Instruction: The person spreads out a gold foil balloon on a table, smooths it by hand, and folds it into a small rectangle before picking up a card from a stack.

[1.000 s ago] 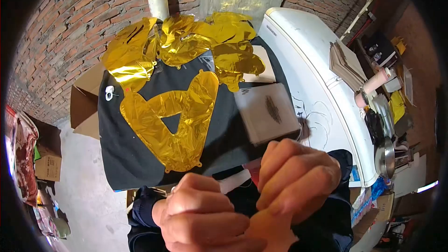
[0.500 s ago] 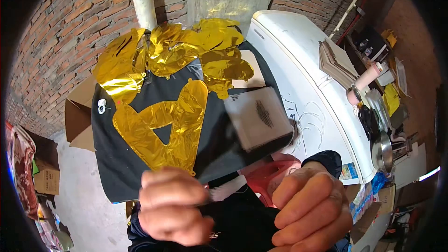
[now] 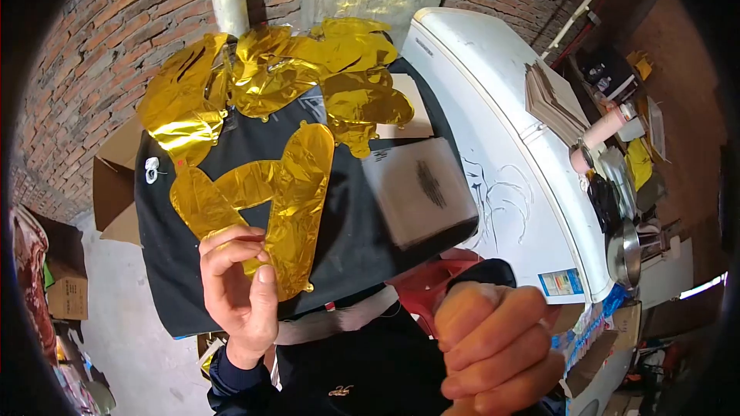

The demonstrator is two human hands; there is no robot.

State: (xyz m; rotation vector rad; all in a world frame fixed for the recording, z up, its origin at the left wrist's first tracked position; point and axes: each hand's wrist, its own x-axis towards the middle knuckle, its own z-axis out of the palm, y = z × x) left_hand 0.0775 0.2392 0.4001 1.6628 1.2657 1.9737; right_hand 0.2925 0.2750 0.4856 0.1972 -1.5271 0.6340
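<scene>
Head view: my left hand [image 3: 240, 300] half-curls over the gold foil balloon [image 3: 297, 204], pinch unclear; right hand [image 3: 501, 347] fisted, contents hidden. Foil wants gentleness.

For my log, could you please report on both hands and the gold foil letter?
Left hand loosely open, in front of the gold letter. Right hand curled, contents hidden. Letter lying on black cloth, crumpled foil just beyond it.

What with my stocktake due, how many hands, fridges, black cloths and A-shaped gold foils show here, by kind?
Hands (left hand, right hand): 2
White fridge: 1
Black cloth: 1
A-shaped gold foil: 1
Total: 5
</scene>
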